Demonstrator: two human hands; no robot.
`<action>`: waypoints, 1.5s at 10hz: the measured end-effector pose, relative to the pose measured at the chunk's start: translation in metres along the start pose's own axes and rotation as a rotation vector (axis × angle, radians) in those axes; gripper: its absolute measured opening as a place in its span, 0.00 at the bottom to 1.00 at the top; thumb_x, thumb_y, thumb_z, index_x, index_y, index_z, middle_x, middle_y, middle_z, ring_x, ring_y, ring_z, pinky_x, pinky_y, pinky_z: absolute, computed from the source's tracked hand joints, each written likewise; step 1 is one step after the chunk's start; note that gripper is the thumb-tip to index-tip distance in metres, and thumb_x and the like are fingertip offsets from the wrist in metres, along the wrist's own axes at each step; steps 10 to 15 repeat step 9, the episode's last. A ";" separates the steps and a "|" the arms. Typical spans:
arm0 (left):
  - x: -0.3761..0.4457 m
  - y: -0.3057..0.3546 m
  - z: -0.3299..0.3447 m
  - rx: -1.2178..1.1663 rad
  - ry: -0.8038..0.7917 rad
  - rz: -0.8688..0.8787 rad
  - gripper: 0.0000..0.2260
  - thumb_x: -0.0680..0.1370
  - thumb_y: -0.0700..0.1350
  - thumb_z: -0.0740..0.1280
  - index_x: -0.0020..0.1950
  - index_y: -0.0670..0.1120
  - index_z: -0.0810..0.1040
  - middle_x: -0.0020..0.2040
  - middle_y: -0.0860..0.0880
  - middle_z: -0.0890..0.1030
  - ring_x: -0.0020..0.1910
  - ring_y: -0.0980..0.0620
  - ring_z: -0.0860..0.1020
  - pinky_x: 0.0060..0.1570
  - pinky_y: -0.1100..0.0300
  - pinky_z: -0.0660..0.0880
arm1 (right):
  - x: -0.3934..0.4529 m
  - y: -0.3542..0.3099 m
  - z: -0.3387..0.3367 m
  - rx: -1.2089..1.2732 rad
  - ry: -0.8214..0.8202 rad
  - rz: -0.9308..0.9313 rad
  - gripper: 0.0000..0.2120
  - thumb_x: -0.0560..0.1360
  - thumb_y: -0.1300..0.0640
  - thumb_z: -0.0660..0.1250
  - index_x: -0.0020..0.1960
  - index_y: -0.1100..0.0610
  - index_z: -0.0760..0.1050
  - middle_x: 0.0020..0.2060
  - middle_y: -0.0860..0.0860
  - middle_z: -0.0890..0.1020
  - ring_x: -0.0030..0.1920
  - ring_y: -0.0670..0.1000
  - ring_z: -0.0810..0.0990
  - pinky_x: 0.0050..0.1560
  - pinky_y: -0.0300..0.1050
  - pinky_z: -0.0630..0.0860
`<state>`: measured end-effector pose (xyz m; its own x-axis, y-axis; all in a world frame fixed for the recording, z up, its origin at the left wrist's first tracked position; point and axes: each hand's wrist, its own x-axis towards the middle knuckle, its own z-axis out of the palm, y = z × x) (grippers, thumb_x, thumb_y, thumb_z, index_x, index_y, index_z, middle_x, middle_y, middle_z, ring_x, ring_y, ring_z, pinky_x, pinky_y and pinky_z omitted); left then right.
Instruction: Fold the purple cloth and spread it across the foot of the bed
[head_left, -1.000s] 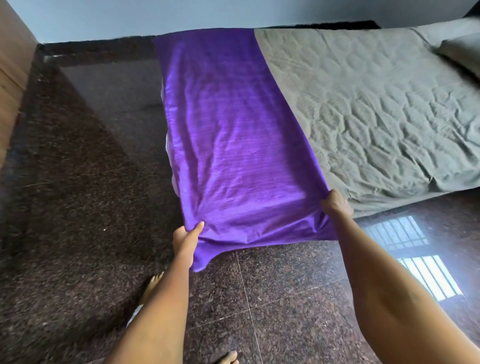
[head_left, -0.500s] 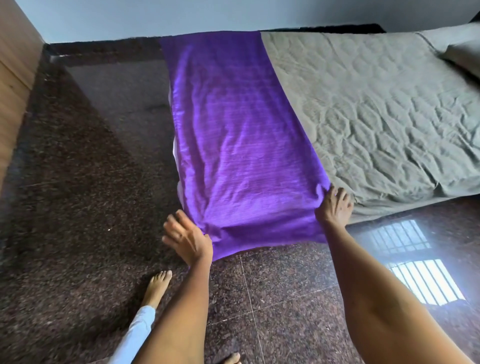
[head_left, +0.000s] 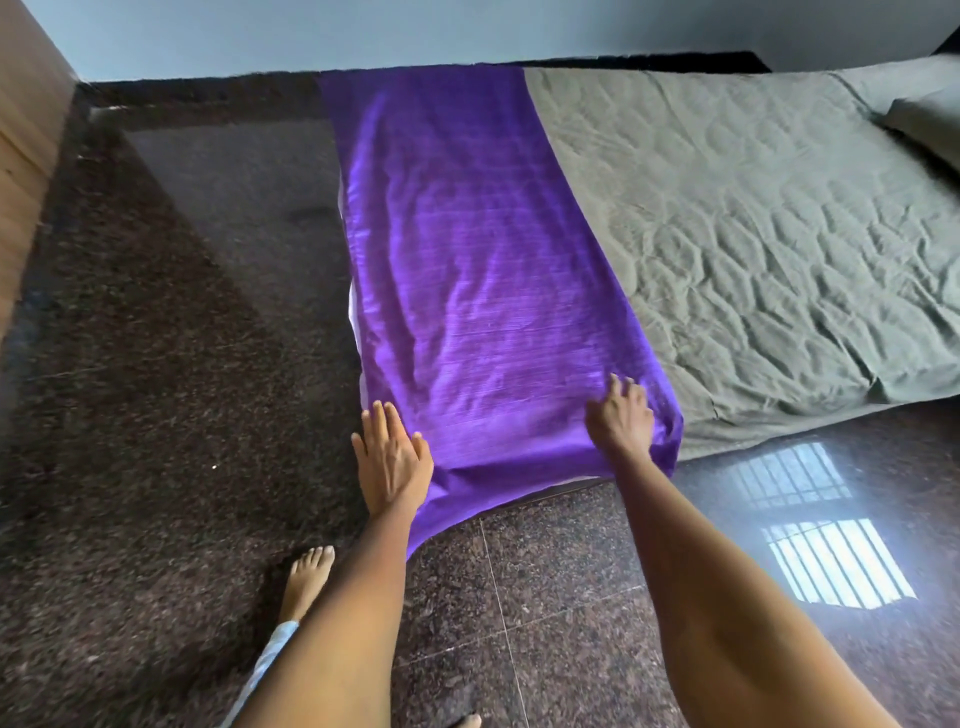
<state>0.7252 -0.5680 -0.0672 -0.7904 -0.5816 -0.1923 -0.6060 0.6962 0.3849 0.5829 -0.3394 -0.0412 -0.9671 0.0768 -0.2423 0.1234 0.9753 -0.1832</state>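
Note:
The purple cloth (head_left: 483, 291) lies as a long folded band across the left end of the bed (head_left: 753, 249), from the far wall to the near edge, where its end hangs over toward the floor. My left hand (head_left: 392, 457) rests flat, fingers spread, on the cloth's near left corner. Fingers apart, my right hand (head_left: 621, 415) presses palm down on the near right part of the cloth. Neither hand grips the fabric.
The bed is a low mattress under a wrinkled grey-green sheet, with a pillow (head_left: 930, 119) at the far right. Dark speckled stone floor (head_left: 156, 415) surrounds it. A wooden panel (head_left: 26, 156) stands at the left. My bare left foot (head_left: 306, 577) is on the floor.
Both hands let go of the cloth's near corners and now lie flat on it. The cloth's end has settled lower over the bed edge. I have stepped closer.

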 end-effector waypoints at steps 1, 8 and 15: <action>0.017 0.009 -0.004 0.048 -0.054 0.126 0.27 0.80 0.50 0.55 0.75 0.39 0.55 0.77 0.42 0.56 0.77 0.44 0.54 0.75 0.46 0.50 | -0.005 -0.041 0.008 -0.029 -0.011 -0.225 0.27 0.78 0.50 0.58 0.74 0.56 0.58 0.73 0.57 0.62 0.74 0.58 0.59 0.71 0.56 0.61; 0.089 -0.009 -0.084 -0.010 -0.362 0.074 0.25 0.81 0.47 0.52 0.75 0.35 0.52 0.76 0.38 0.56 0.76 0.42 0.53 0.73 0.48 0.54 | -0.065 -0.248 0.016 0.083 -0.244 -0.204 0.19 0.78 0.52 0.56 0.66 0.57 0.67 0.64 0.58 0.72 0.66 0.59 0.69 0.63 0.53 0.66; 0.102 -0.017 -0.104 -0.062 -0.386 0.124 0.25 0.81 0.47 0.52 0.74 0.35 0.54 0.76 0.38 0.58 0.76 0.42 0.56 0.72 0.47 0.56 | -0.069 -0.270 0.008 0.134 -0.237 -0.097 0.18 0.78 0.52 0.56 0.65 0.57 0.68 0.63 0.58 0.72 0.66 0.59 0.69 0.63 0.54 0.67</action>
